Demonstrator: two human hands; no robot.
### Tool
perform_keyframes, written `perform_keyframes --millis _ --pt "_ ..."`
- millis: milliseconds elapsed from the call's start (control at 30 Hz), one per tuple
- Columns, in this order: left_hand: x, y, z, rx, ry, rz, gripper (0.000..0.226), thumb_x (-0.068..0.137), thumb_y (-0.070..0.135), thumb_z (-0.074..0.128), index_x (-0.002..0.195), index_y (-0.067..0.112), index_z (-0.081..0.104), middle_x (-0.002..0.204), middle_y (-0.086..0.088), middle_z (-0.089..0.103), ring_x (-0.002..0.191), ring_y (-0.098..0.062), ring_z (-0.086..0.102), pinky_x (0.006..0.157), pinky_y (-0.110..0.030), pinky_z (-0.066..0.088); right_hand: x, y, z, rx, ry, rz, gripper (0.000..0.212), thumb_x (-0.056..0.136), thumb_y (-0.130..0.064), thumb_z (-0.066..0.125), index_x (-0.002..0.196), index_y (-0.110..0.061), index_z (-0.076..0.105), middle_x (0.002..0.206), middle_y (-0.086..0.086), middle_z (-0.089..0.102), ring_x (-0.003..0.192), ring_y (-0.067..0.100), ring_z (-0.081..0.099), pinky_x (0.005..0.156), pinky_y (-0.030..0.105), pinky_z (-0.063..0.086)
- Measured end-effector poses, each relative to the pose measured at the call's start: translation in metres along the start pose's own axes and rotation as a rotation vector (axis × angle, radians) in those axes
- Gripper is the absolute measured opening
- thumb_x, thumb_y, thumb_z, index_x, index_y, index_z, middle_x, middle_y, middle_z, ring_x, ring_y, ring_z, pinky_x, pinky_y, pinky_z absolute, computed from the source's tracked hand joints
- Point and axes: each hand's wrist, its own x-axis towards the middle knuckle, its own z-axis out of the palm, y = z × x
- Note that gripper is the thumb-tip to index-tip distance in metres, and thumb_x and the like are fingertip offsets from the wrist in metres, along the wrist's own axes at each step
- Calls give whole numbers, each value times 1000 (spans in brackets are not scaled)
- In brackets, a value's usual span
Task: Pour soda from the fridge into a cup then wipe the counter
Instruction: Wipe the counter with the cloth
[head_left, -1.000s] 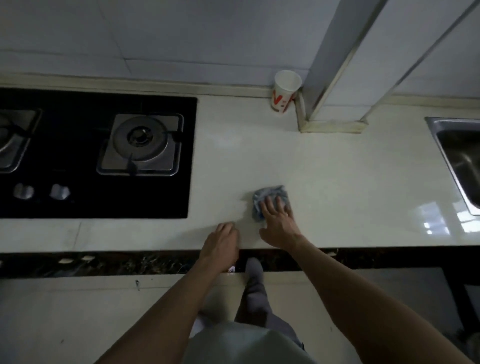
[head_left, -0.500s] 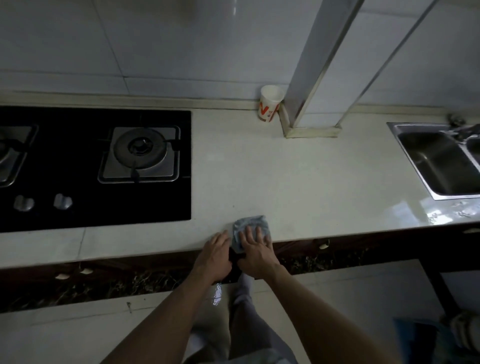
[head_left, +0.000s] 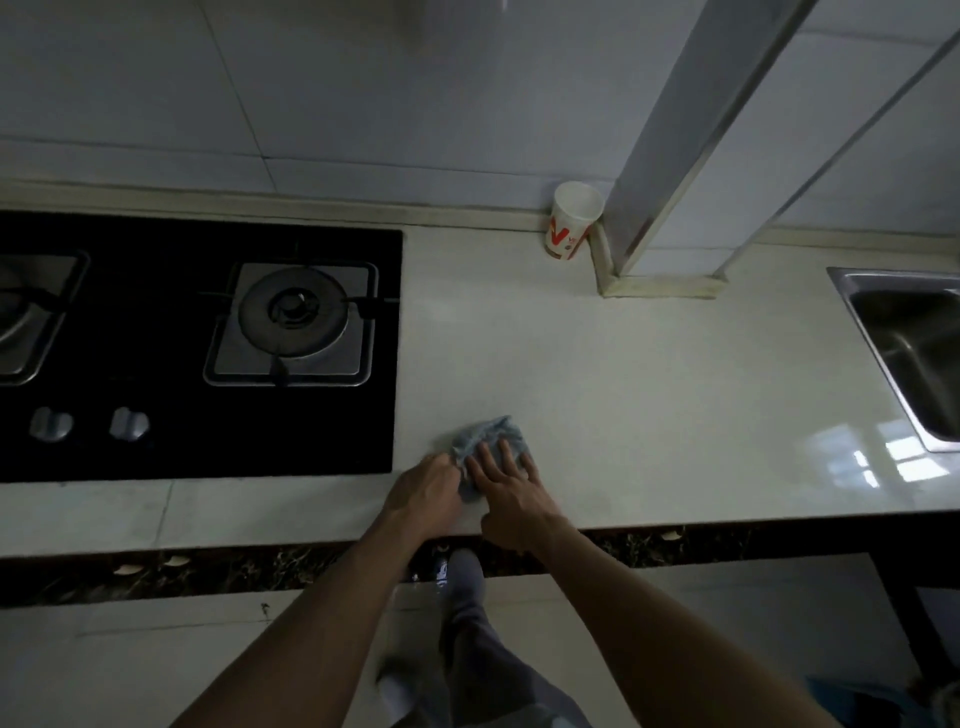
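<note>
On counter (head_left: 649, 415), bunched cloth (head_left: 491, 428) beneath right hand (head_left: 511, 491); cup (head_left: 569, 223) upright.

One head-worn wide-angle view looks steeply down and forward over the counter (head_left: 623, 389), close above it, hob (head_left: 208, 452) at left, sink (head_left: 842, 278) cut off at right.

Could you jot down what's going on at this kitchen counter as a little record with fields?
Place: pale stone kitchen counter, between a black glass gas hob and a steel sink
Cloth: crumpled grey-blue wiping cloth, near the counter's front edge
Right hand: fingers spread flat, pressing on the cloth
Left hand: touches the cloth's left edge; grip unclear
Cup: white paper cup with red print, upright at the back wall beside a pillar
</note>
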Motion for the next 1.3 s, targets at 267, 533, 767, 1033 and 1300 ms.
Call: perform_keyframes --millis 267,533,767,1033,1300 --pt "68 -9 -33 -38 112 3 52 90 10 48 141 8 40 146 -6 39 132 -22 39 107 -31 37 90 33 -68 2 26 -17 87 86 -27 52 156 -20 2 163 5 -10 148 31 -17 119 53 -8" --pt "133 -11 -56 -5 105 -96 63 96 16 41 153 4 16 163 -13 2 151 -26 5 123 -34 5 198 78 -137 38 92 -29 87 86 -25 53 156 -25 2 164 0 -10 148 26 -18 120 49 -8" --pt "170 -25 -67 -52 45 -131 61 96 13 39 153 8 17 164 -6 0 151 -23 1 123 -36 11 267 102 -180 107 190 18 87 86 -21 54 156 -23 3 164 2 -8 149 29 -14 120 48 -7" --pt "174 -33 -68 -209 51 -130 61 96 12 44 153 12 23 164 1 2 151 -16 -1 123 -29 9 321 117 -212 9 213 120 86 82 -29 55 154 -23 7 160 6 7 148 31 3 120 49 6" --pt "174 -45 -65 -249 57 -83 63 94 9 47 153 15 25 164 4 5 151 -13 0 123 -27 8 330 118 -213 -25 196 138 79 79 -32 52 148 -23 16 154 7 21 143 33 16 117 49 16"
